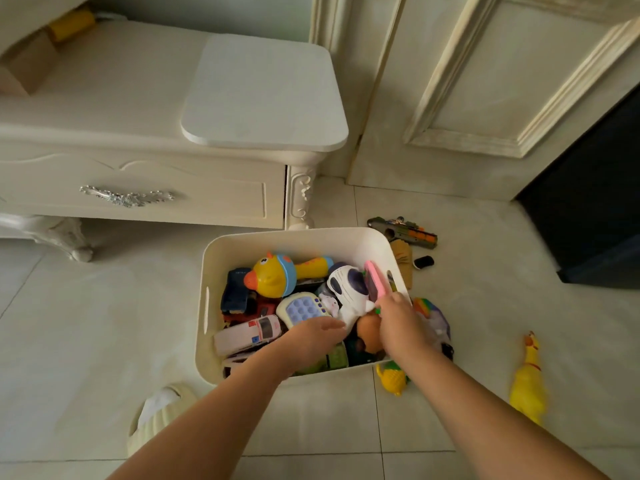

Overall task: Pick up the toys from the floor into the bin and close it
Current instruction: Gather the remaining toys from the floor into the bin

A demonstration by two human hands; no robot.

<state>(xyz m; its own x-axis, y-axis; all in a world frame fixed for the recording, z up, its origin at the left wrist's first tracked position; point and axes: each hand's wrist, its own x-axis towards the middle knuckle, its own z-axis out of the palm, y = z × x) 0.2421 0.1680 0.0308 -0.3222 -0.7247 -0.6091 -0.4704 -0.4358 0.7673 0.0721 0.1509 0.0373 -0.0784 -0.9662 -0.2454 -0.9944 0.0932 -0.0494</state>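
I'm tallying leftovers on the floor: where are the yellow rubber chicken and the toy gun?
yellow rubber chicken (526,384), head view, its body.
toy gun (403,232), head view, middle of its barrel.

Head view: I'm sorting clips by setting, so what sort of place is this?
Probably a room in a home, perhaps a living room or bedroom: a cream carved cabinet, a panelled door, and a white bin full of toys on a tiled floor.
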